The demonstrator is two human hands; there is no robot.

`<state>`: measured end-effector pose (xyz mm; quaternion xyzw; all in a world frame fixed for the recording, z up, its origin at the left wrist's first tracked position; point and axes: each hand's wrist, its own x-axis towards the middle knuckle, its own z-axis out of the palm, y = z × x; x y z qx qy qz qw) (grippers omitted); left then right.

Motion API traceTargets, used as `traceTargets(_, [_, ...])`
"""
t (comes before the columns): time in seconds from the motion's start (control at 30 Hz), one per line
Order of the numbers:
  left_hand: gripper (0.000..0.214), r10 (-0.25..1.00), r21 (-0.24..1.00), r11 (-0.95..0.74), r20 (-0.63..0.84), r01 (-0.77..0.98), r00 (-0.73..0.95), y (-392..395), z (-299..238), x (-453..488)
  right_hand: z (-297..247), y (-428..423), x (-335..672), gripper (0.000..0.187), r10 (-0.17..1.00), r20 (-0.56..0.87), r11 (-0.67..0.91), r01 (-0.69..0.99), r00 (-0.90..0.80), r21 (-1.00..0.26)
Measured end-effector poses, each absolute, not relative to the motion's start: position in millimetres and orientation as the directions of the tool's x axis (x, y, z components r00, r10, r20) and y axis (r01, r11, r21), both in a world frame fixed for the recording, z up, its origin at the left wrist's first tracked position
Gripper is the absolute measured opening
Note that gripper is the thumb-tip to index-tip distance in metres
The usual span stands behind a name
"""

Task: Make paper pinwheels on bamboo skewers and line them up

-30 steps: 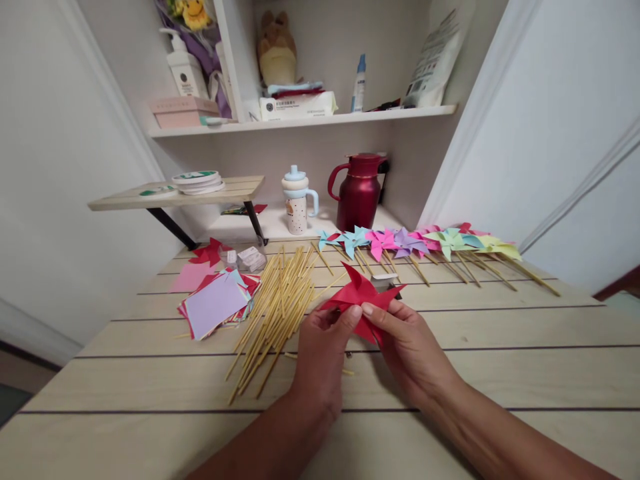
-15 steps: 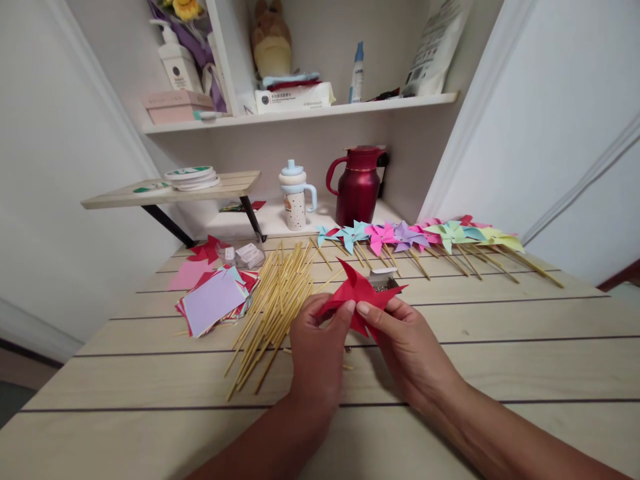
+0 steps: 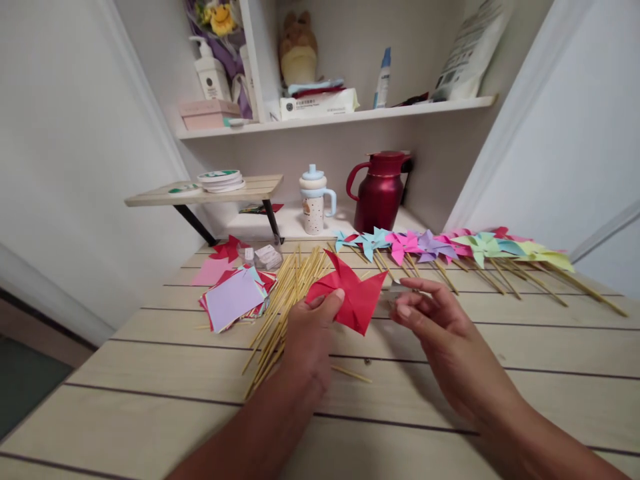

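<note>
At frame centre, the left hand [image 3: 311, 337] grips the red pinwheel [image 3: 359, 295]; right of centre, the right hand's grip [image 3: 443, 327] cannot be determined.

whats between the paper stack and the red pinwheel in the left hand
Sticks lie between the paper stack and the held pinwheel, in the head view.

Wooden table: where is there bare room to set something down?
Bare planks lie right of the right hand, bordered behind by the pinwheels, and at front left, before the paper stack and left of the stick pile. It is crowded beyond the left hand, where both lie close together.
</note>
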<state>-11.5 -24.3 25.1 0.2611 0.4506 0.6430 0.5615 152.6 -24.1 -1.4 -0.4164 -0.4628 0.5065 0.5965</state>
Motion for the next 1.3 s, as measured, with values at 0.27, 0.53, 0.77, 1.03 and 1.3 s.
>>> traceTargets(0.27, [0.018, 0.964, 0.868, 0.078, -0.191, -0.491, -0.183, -24.8, 23.9, -14.2, 3.7, -38.3, 150.6, 0.033, 0.722, 0.651, 0.683, 0.396, -0.234, -0.614])
traceTargets(0.53, [0.019, 0.973, 0.836, 0.124, -0.209, -0.535, -0.100, -30.1, 21.4, -7.7, 6.7, -36.7, 152.7, 0.032, 0.728, 0.664, 0.649, 0.486, -0.172, -0.586])
traceTargets(0.77, [0.017, 0.969, 0.825, 0.090, -0.202, -0.558, -0.143, -28.4, 22.6, -9.2, 3.5, -35.3, 151.7, 0.034, 0.721, 0.668, 0.657, 0.484, -0.183, -0.578])
traceTargets(1.03, [0.016, 0.970, 0.843, 0.146, -0.225, -0.517, -0.094, -36.1, 26.1, -4.7, 4.5, -32.3, 154.6, 0.015, 0.709, 0.696, 0.659, 0.464, -0.118, -0.592])
traceTargets(1.3, [0.013, 0.990, 0.892, 0.055, -0.106, -0.449, -0.091, -40.0, 26.5, 0.1, 13.3, -35.1, 153.1, 0.004, 0.787, 0.617, 0.557, 0.438, -0.008, -0.706])
